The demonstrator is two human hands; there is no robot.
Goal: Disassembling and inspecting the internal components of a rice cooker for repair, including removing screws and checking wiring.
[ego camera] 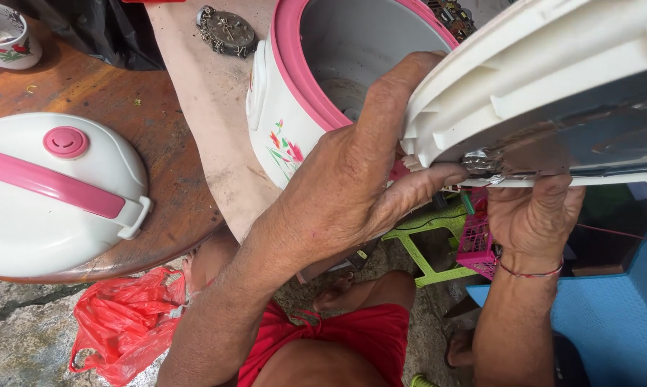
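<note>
My left hand (359,172) grips the hinge edge of a white rice-cooker lid (553,64), its thumb pressed against a small metal part at the shiny inner plate. My right hand (535,215) holds the same lid from below, fingers curled under its rim. The lid is tilted up close to the camera. Behind my left hand stands the rice-cooker body (295,107), white with a pink rim and flower print, open and empty inside.
A white outer lid cover with a pink handle (51,193) lies on a round wooden table (158,136). A flowered cup (8,36), a round metal heating plate (226,30), a red plastic bag (122,322), a green stool (424,244), a pink basket (477,240).
</note>
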